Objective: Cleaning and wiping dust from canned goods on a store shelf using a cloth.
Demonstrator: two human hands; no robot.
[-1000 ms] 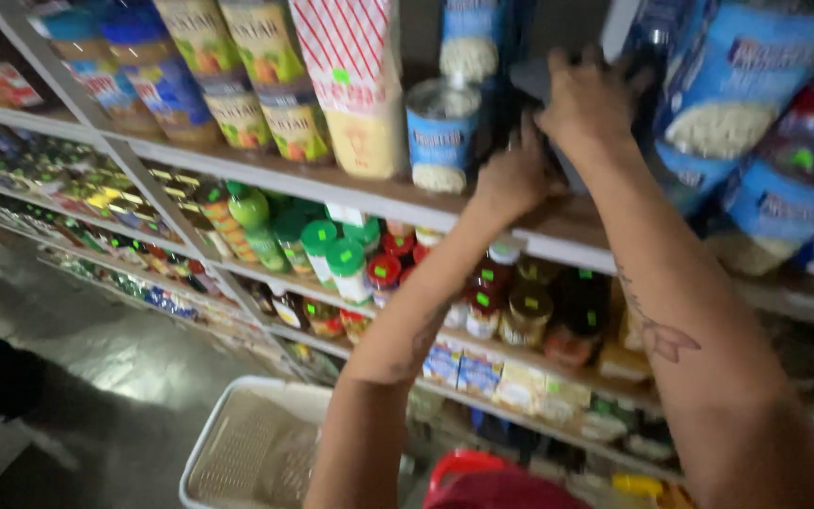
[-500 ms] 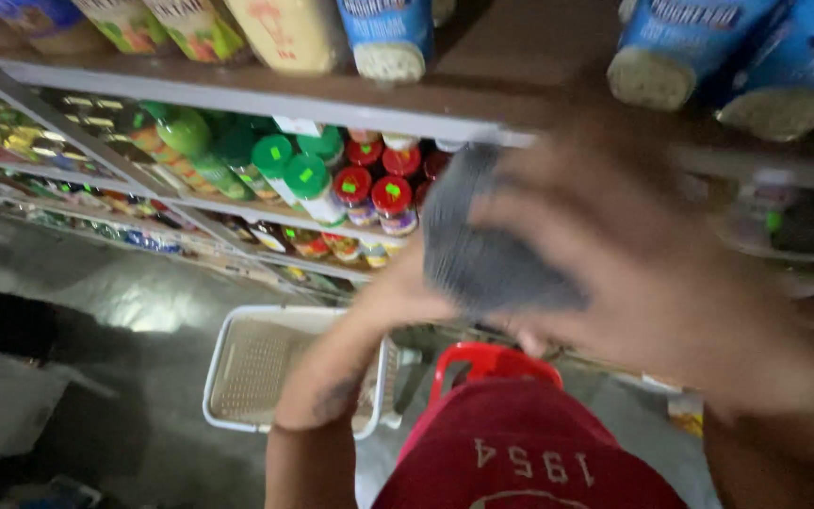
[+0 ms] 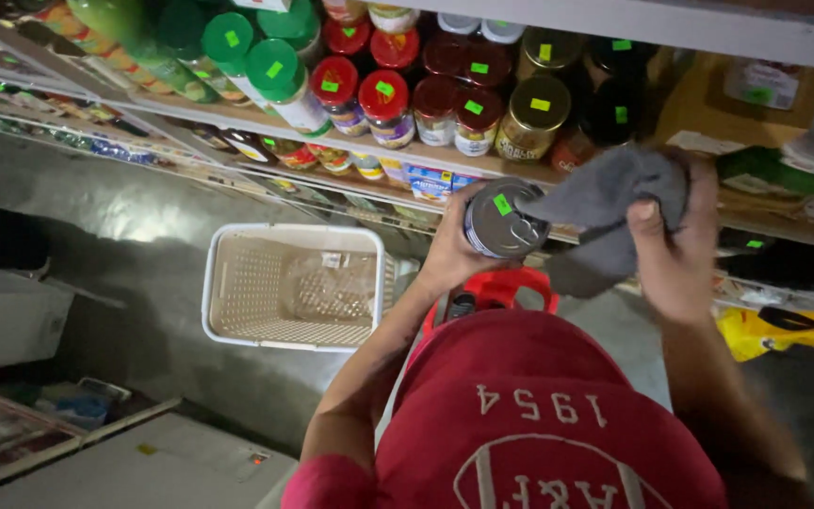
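Observation:
My left hand (image 3: 447, 254) grips a metal can (image 3: 501, 222) with a pull-tab lid and a small green sticker on top. My right hand (image 3: 675, 245) holds a bunched grey cloth (image 3: 605, 203) that touches the can's right side. Both are held in front of a store shelf, above my red shirt (image 3: 539, 415). The can's label is hidden by my fingers.
The shelf (image 3: 332, 141) behind carries jars with red, green and gold lids, each with a green sticker. A white plastic basket (image 3: 223, 283) stands on the grey floor at lower left. A red handle (image 3: 511, 283) shows under the can. A yellow bag (image 3: 784, 332) lies at right.
My hands came down from the upper shelf, bringing a can and the cloth to chest height. The view has tilted down to the lower shelves and the floor.

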